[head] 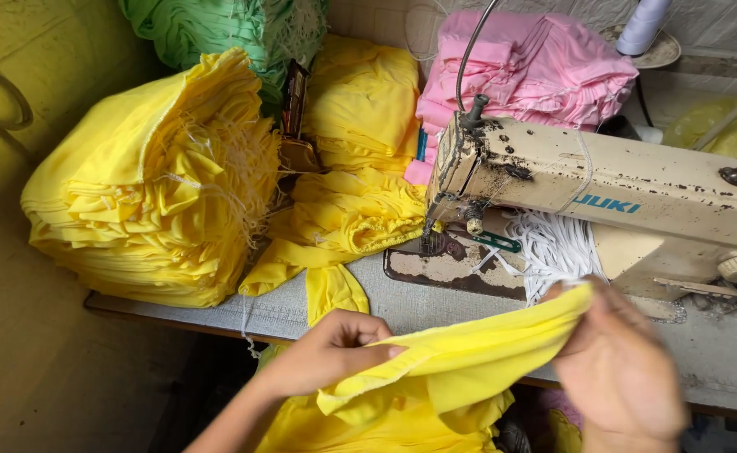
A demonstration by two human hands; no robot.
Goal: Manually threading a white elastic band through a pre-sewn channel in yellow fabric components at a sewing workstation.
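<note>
Head view, single frame. I see the left hand low in the frame, forearm coming up from the bottom edge, fingers curled shut and pinching one end of a folded yellow fabric piece. The right hand is at the lower right, back of the hand toward the camera, motion-blurred; its fingers are closed around the other end of the same piece, lifted slightly higher than the left. The fabric runs taut between the two hands, held above the front edge of the table, with more yellow cloth hanging below it toward the lap.

Surface: grey table top, worn. A cream sewing machine with chipped paint stands on the right half, needle end facing left over a rusty metal plate. A bundle of white elastic cord lies under the machine arm, just beyond the right hand. A tall stack of yellow fabric with loose threads sits at the left end; further yellow pieces trail from the back toward the needle.

Room: pink fabric pile behind the machine, green fabric at the top, a white thread cone at upper right, yellow wall on the left.
</note>
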